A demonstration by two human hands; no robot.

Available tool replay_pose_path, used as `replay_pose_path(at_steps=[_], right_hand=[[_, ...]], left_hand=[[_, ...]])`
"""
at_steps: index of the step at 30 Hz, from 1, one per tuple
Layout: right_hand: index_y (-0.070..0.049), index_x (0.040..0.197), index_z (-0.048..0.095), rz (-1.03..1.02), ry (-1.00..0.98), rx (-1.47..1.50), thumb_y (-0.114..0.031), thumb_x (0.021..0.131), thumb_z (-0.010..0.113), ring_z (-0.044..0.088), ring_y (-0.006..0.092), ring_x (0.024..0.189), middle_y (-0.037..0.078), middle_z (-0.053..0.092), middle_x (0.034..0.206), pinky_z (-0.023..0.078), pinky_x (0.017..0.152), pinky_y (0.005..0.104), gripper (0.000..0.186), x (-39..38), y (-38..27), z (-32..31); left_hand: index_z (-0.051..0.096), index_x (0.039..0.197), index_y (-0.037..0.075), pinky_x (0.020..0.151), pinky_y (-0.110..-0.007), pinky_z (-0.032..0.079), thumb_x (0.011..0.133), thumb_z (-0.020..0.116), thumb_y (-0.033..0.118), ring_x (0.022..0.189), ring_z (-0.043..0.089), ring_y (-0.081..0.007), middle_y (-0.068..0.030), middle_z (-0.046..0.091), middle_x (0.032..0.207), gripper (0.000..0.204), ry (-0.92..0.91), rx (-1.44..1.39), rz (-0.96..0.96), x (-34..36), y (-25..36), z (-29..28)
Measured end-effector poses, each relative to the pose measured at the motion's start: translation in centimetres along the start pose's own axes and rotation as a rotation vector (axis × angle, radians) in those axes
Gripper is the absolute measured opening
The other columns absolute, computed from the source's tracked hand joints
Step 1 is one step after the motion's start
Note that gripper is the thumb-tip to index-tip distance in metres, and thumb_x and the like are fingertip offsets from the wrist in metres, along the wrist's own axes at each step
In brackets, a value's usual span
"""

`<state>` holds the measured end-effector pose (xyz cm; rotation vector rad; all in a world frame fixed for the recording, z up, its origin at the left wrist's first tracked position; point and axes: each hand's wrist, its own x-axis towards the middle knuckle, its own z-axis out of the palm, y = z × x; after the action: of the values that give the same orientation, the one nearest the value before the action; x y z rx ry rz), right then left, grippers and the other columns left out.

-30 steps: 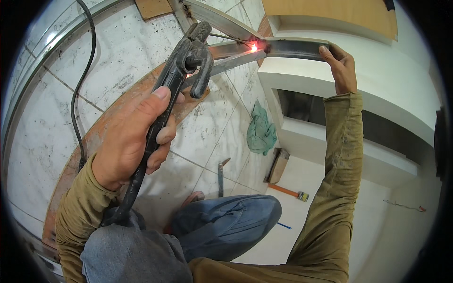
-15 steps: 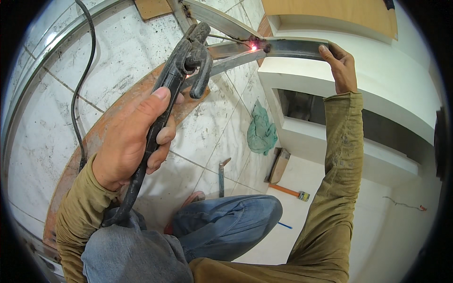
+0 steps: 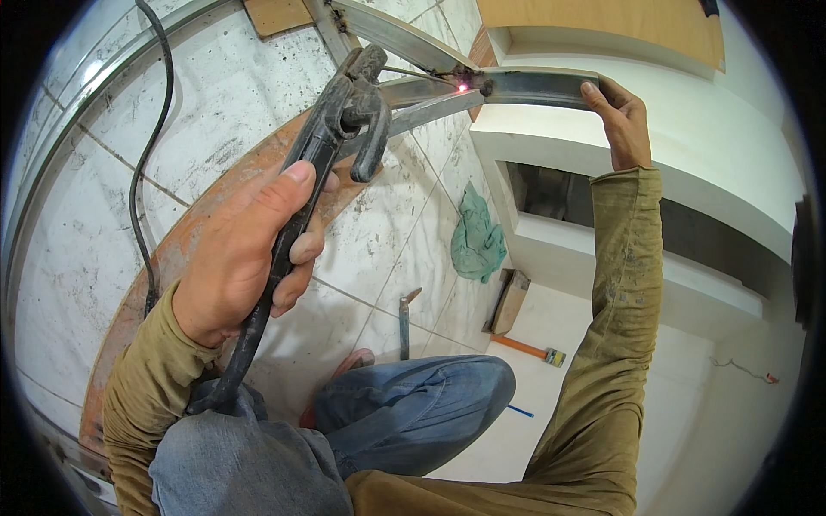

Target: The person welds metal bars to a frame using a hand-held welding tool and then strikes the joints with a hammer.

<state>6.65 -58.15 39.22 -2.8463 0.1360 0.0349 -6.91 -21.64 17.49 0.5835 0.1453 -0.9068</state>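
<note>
My left hand (image 3: 237, 249) is wrapped round the black handle of a welding electrode holder (image 3: 320, 138). A thin electrode (image 3: 417, 76) sticks out of its jaws to the right. At the electrode's tip a small pinkish glow (image 3: 463, 87) shows at a scorched joint in the metal frame (image 3: 400, 39). On the right of that joint runs a grey metal bar (image 3: 542, 89). My right hand (image 3: 623, 120) grips the far right end of this bar, thumb on top and fingers behind. The holder's thick cable passes down over my left knee.
A black cable (image 3: 163, 112) lies along the left. Below the frame is a curved brownish board (image 3: 129, 318) on marble-like tiles. A green cloth (image 3: 477, 236), a hammer-like tool (image 3: 404, 325) and an orange-handled brush (image 3: 525, 347) lie on the floor. White built-in shelving (image 3: 551, 142) stands right.
My left hand and the electrode holder have shifted slightly right and down. The glow at the joint looks a little smaller. My right hand stays on the metal bar.
</note>
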Motion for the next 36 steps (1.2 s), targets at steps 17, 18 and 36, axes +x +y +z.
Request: replay_pose_path(at_steps=[17, 18, 36], right_hand=[[0.003, 0.121, 0.069, 0.055, -0.048, 0.148, -0.013, 0.093, 0.069, 0.062, 0.014, 0.104, 0.008, 0.071, 0.111, 0.047, 0.092, 0.0269, 0.033, -0.2, -0.7, 0.4], [0.002, 0.122, 0.069, 0.087, -0.047, 0.171, -0.012, 0.093, 0.068, 0.062, 0.014, 0.104, 0.008, 0.071, 0.111, 0.047, 0.091, 0.0268, 0.032, -0.3, -0.9, 0.3], [0.003, 0.121, 0.067, -0.028, -0.053, 0.122, -0.01, 0.095, 0.062, 0.065, 0.0163, 0.103, 0.009, 0.071, 0.111, 0.049, 0.095, 0.029, 0.03, 0.8, 1.4, -0.4]], left_hand=[[0.053, 0.117, 0.004, 0.04, -0.022, 0.036, 0.104, 0.045, 0.047, 0.043, 0.044, -0.0079, 0.0001, 0.05, 0.069, 0.045, -0.008, -0.051, 0.0, 0.1, -0.2, 0.3], [0.053, 0.117, 0.004, 0.04, -0.022, 0.036, 0.104, 0.045, 0.047, 0.043, 0.045, -0.0078, 0.0001, 0.05, 0.069, 0.046, -0.011, -0.043, 0.001, 0.1, -0.1, 0.3], [0.056, 0.116, 0.007, 0.039, -0.022, 0.035, 0.104, 0.048, 0.045, 0.043, 0.044, -0.0076, -0.0002, 0.05, 0.069, 0.04, -0.018, -0.03, -0.006, 0.0, -0.1, 0.2]])
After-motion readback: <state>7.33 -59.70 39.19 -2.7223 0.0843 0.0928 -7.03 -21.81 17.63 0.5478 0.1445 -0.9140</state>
